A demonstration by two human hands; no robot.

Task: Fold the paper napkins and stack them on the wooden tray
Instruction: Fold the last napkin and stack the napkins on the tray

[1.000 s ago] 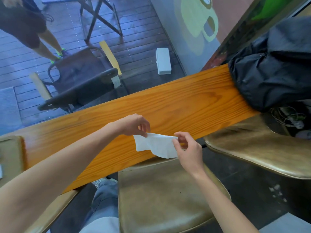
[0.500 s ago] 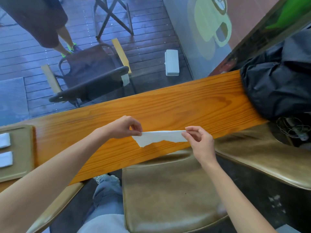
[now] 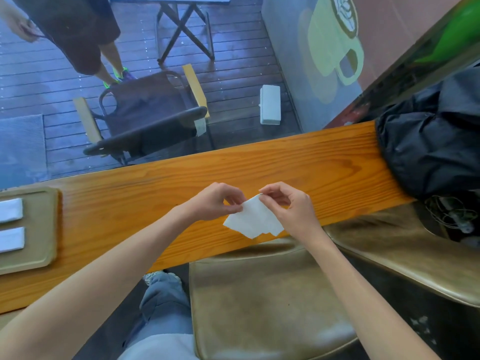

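Note:
A white paper napkin (image 3: pixel 253 219) hangs folded over the front part of the wooden counter (image 3: pixel 311 165). My left hand (image 3: pixel 215 201) pinches its upper left edge and my right hand (image 3: pixel 291 206) pinches its top corner, the two hands close together. The napkin's lower corners dangle loose. At the far left the wooden tray (image 3: pixel 44 229) lies on the counter with two folded napkins, one behind (image 3: pixel 10 209) and one in front (image 3: pixel 11 239), side by side and cut off by the frame edge.
A black bag (image 3: pixel 431 141) sits on the counter's right end. Brown padded stools (image 3: pixel 265 302) stand below the counter edge. Beyond the glass are a chair (image 3: pixel 145 118), a folding table and a person's legs (image 3: pixel 104 63).
My hands came together, bringing the napkin's ends to meet so it hangs folded instead of stretched flat. The view shifted so more of the tray shows at the left.

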